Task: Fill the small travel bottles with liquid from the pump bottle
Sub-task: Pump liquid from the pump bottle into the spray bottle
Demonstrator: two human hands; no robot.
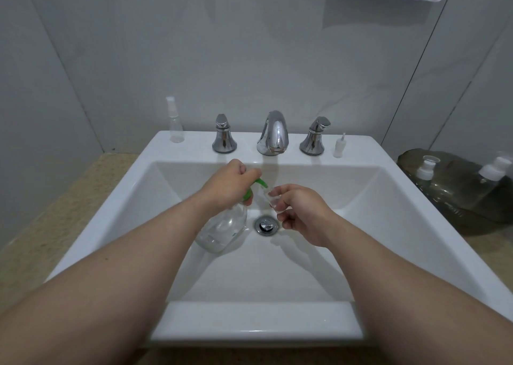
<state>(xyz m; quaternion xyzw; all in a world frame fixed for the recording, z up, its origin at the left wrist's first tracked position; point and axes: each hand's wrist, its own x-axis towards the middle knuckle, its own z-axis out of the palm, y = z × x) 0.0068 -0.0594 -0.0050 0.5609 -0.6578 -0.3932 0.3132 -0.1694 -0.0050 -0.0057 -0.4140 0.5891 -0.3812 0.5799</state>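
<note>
Dim, even light is cast from above. Soft shadows are thrown into the sink basin (263, 275) toward 6 o'clock. Glare is seen on the chrome faucet (273, 131). Straight lines are bowed at the edges.

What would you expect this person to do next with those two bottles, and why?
Probably press the green pump down. The left hand grips the tilted pump bottle over the sink, and its nozzle points at the mouth of the small clear travel bottle the right hand holds.
</note>
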